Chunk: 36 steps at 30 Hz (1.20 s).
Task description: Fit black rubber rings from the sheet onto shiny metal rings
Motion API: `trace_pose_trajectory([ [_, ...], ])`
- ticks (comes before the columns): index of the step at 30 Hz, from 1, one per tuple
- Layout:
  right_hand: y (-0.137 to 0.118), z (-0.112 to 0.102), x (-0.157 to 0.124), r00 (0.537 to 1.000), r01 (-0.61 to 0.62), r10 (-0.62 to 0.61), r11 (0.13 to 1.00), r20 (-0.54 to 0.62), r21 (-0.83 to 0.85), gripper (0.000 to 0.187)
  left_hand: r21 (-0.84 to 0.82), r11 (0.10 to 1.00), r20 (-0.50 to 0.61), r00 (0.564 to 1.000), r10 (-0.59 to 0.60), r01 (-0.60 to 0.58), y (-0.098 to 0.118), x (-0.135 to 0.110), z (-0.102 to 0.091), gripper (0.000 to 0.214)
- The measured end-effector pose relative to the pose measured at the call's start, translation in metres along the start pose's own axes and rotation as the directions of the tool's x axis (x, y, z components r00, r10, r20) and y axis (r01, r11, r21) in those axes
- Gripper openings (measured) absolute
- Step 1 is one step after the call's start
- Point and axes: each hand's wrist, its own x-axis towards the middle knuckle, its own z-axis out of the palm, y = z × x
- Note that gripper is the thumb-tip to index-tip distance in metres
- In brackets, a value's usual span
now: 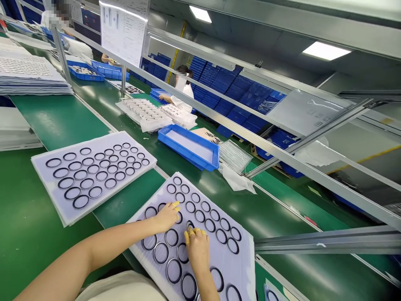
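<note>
Black rings [161,253] of differing sizes lie in rows on a white foam sheet [242,267] in front of me. My left hand [167,216], yellow covers on its fingertips, is low over the sheet with its fingers apart, beside a ring [179,217] partly hidden by it. Close by on the right, my right hand [198,246], also with yellow fingertip covers, has its fingers closed on a small dark ring [189,225] tilted up from the sheet.
Left of my sheet, another white sheet [106,190] carries more rings. Beyond stand a blue tray [188,146] and white moulded trays [147,115]. A metal rail [225,125] crosses above the green bench [225,205]. A co-worker [184,92] sits across; stacked sheets [31,85] are far left.
</note>
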Motion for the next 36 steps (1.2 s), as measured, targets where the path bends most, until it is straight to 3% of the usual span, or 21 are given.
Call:
trace_pose_trajectory([
  [4,0.0,0.002,-0.005,0.992,0.103,-0.088,0.977,0.088,-0.186,0.023,-0.01,0.999,-0.01,0.999,-0.036,0.036,0.0,-0.009,-0.007,0.014],
  [9,0.018,-0.013,-0.011,0.993,0.099,-0.069,0.929,0.095,-0.358,0.03,-0.047,0.999,-0.023,1.0,-0.011,0.01,0.012,-0.004,-0.008,0.016],
  [13,0.027,-0.019,-0.019,0.993,0.097,-0.062,0.911,0.101,-0.401,0.026,-0.076,0.995,0.003,0.998,0.065,-0.064,0.028,0.005,-0.001,0.017],
  [17,0.034,-0.013,-0.028,0.992,0.106,-0.075,0.925,0.1,-0.364,0.023,-0.101,0.994,0.011,0.999,0.04,-0.039,0.03,0.008,0.0,0.017],
  [23,0.081,-0.029,-0.031,1.0,0.013,-0.018,0.952,-0.014,-0.305,0.031,-0.144,0.979,-0.017,0.989,-0.148,0.144,-0.008,0.016,-0.023,0.016],
  [29,0.145,-0.063,-0.014,0.967,-0.236,0.198,0.931,-0.159,-0.277,0.021,-0.155,0.901,-0.003,0.912,-0.411,0.406,-0.059,0.031,-0.039,0.019],
  [32,0.158,-0.068,-0.006,0.947,-0.304,0.275,0.935,-0.166,-0.183,0.017,-0.184,0.869,0.032,0.886,-0.462,0.459,-0.066,0.036,-0.038,0.02],
  [36,0.158,-0.072,-0.004,0.917,-0.359,0.364,0.932,-0.164,0.056,0.018,-0.275,0.815,0.02,0.85,-0.526,0.51,-0.059,0.039,-0.045,0.017],
])
